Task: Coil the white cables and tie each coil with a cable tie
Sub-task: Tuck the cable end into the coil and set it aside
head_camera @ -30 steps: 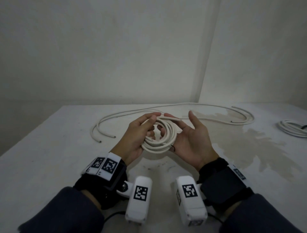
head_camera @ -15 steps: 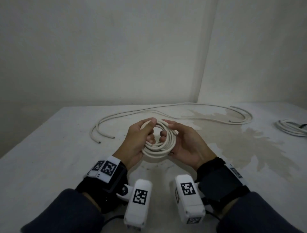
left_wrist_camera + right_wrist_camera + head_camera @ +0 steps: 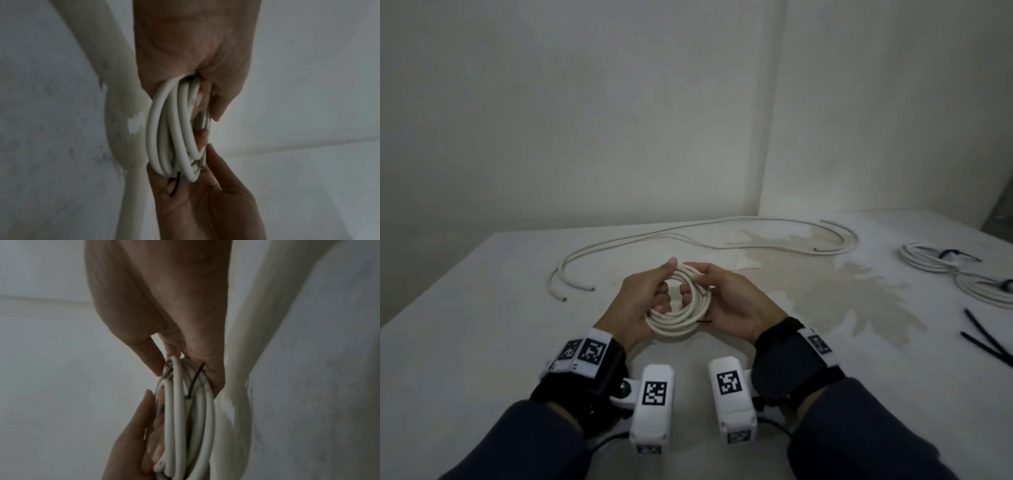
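A white cable coil [image 3: 681, 317] of several loops hangs between both hands above the white table [image 3: 465, 342]. My left hand [image 3: 645, 298] grips its left side, thumb on the far rim and fingers curled through the middle. My right hand [image 3: 726, 301] grips the right side, fingers curled over the loops. The left wrist view shows the coil [image 3: 174, 129] edge-on, pinched between both palms. In the right wrist view the coil [image 3: 185, 418] shows a cut end with a thin black strand [image 3: 196, 379] sticking out near the palm.
Two loose white cables [image 3: 688, 236] lie uncoiled across the back of the table. Two tied coils [image 3: 935, 260] sit at the far right, with black cable ties [image 3: 983, 339] lying near the right edge. A stained patch [image 3: 842, 284] marks the table right of my hands.
My right hand's fingers, spread a second ago, have closed round the coil's right side. The last loose stretch of cable has been drawn into the coil, and both hands sit closer together.
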`<action>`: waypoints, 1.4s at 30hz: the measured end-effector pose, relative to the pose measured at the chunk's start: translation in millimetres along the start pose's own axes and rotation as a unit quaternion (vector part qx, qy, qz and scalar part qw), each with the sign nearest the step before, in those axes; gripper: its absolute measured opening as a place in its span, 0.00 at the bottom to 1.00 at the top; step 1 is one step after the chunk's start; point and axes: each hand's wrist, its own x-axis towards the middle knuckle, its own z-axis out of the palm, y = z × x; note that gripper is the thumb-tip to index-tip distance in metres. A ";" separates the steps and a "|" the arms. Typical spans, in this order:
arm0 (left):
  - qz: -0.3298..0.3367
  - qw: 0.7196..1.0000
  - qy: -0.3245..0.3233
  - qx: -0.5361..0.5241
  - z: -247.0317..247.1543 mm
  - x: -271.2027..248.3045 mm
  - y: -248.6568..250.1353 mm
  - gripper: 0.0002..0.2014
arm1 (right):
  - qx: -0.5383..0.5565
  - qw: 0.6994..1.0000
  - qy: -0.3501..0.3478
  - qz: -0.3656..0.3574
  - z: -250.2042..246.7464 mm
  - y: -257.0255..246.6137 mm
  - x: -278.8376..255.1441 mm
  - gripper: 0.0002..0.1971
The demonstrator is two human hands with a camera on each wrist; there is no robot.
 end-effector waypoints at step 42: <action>-0.023 0.997 -0.060 0.029 124.8 7.2 -72.9 0.15 | -0.402 0.781 0.469 -0.093 -149.6 -132.4 -158.8 0.04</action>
